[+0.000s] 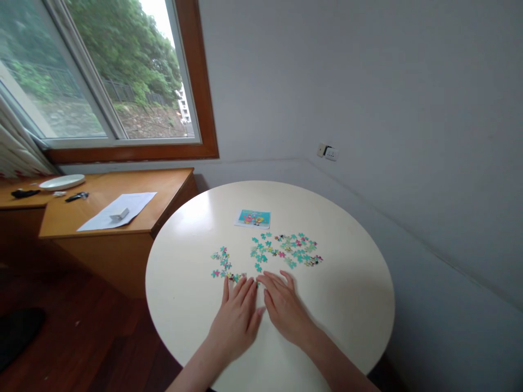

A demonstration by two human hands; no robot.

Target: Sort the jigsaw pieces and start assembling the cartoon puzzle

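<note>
My left hand (236,320) rests palm-down on the round table, its fingers stretched out at the near edge of a small cluster of jigsaw pieces (224,262). Beside it, my right hand (285,306) reaches in from the right with fingers spread. Its index fingertip meets a teal jigsaw piece (257,285) between the two hands, mostly covered by the fingers. A larger spread of loose teal, pink and yellow pieces (300,250) lies beyond my right hand. Farther back is a teal picture card (254,219) with pink and yellow cartoon figures.
The round cream table (343,316) stands against a white wall with a power socket (330,154). At the left, a wooden desk (171,190) holds a white paper sheet (139,202), a small white box (120,214) and a white plate (63,182).
</note>
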